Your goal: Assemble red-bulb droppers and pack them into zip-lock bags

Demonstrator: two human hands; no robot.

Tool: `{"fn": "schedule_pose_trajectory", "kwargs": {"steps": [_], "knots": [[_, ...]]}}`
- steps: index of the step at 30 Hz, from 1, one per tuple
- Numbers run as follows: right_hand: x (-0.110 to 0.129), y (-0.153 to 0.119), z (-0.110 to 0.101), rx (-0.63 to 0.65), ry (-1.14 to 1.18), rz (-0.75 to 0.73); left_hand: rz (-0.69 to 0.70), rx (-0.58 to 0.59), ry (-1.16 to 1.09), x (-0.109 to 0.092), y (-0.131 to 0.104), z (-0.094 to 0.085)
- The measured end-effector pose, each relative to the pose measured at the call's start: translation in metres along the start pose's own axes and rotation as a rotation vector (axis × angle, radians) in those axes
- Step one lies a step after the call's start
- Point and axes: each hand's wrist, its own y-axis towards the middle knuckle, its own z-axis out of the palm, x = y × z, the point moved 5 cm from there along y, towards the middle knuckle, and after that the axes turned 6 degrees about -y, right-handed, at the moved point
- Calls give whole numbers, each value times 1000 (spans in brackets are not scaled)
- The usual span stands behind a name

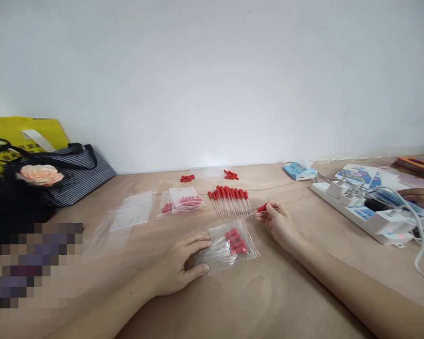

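My right hand (277, 221) pinches a glass dropper by its red rubber bulb (263, 207). Its thin tube points left, over the mouth of a clear zip bag (217, 252). Inside that bag lie several droppers with red bulbs (235, 241). My left hand (185, 261) rests at the bag's left end, thumb and fingers spread apart, fingertips touching the plastic. Just behind the bag, a row of loose droppers (229, 193) lies side by side, bulbs away from me.
Filled zip bags (185, 199) lie left of the row, with flat clear bags (134, 212) further left. More red-bulbed droppers (231, 175) lie by the wall. A tissue pack (299, 171), a power strip (360, 212) with cables, and another person's hand (420, 194) are right. A striped bag (76, 176) stands left.
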Motion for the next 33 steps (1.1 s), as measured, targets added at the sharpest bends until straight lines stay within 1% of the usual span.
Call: {"fn": "schedule_pose_trajectory", "kwargs": {"steps": [2,7,10,14,16,18,20,22,25,29,31,33], "knots": [[-2,-2,4,39,3,35,13,-6,-1,1,0,1],[-6,-9,12,183,-22,120,10,-12,4,4,0,2],[-6,-9,12,221,-30,132,12,-15,6,4,-1,2],[-6,-10,11,242,6,161,13,-9,6,3,0,2],[-6,-13,14,293,5,199,16,-4,6,2,1,2],[-7,-18,20,386,-54,216,18,0,6,0,1,1],[-7,-23,25,472,-158,195,17,-4,-1,-1,2,0],[-8,-25,28,514,-269,159,15,-13,-14,-1,2,0],[-12,-26,33,530,-372,150,5,-17,-15,0,1,-1],[-19,-26,43,535,-344,186,8,-18,1,0,1,-1],[-22,-24,45,494,-345,154,8,-21,7,-1,2,-1],[-23,-19,43,403,-413,81,8,-21,13,-2,2,-1]]}}
